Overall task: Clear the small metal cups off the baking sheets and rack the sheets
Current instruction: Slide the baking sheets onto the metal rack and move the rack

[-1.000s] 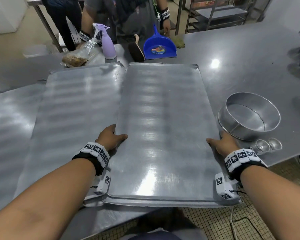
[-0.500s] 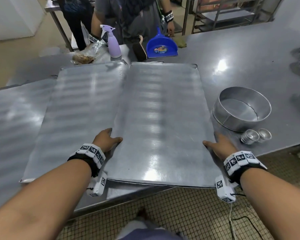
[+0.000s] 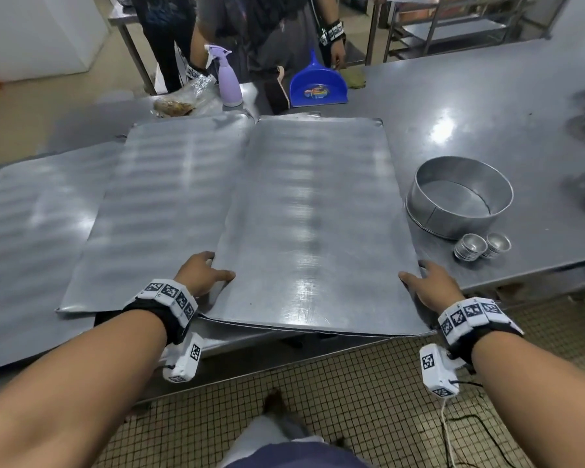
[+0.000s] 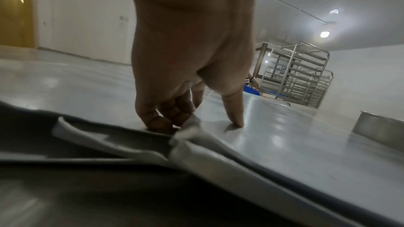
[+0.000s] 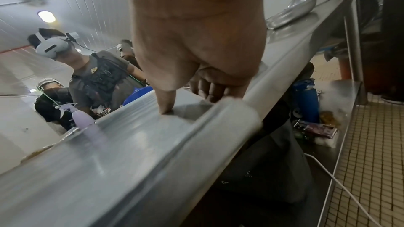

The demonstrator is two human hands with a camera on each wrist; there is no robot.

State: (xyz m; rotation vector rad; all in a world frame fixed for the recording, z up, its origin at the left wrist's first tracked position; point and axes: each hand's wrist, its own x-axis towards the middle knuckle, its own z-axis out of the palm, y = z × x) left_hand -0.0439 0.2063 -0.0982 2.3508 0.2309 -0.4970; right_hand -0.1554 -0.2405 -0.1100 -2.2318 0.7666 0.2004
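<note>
A bare baking sheet [image 3: 311, 224] lies lengthwise on the steel table, its near end sticking out past the table's front edge. My left hand [image 3: 203, 273] grips its left rim, thumb on top and fingers curled under [image 4: 166, 118]. My right hand [image 3: 429, 283] grips the right rim the same way, thumb pressed on the sheet [image 5: 166, 106]. A second sheet [image 3: 163, 211] lies beside it on the left, and a third [image 3: 24, 224] further left. Small metal cups [image 3: 482, 246] stand stacked on the table to the right, off the sheets.
A round cake tin [image 3: 460, 197] sits just right of the held sheet. At the far edge stand a purple spray bottle [image 3: 228, 79], a blue dustpan [image 3: 318, 84] and a plastic bag. Two people stand behind the table. A tall tray rack [image 4: 297, 73] stands beyond.
The held sheet has slid toward me, so its near end now overhangs the table edge more. My view has pulled back from the table. Both hands keep their grip.
</note>
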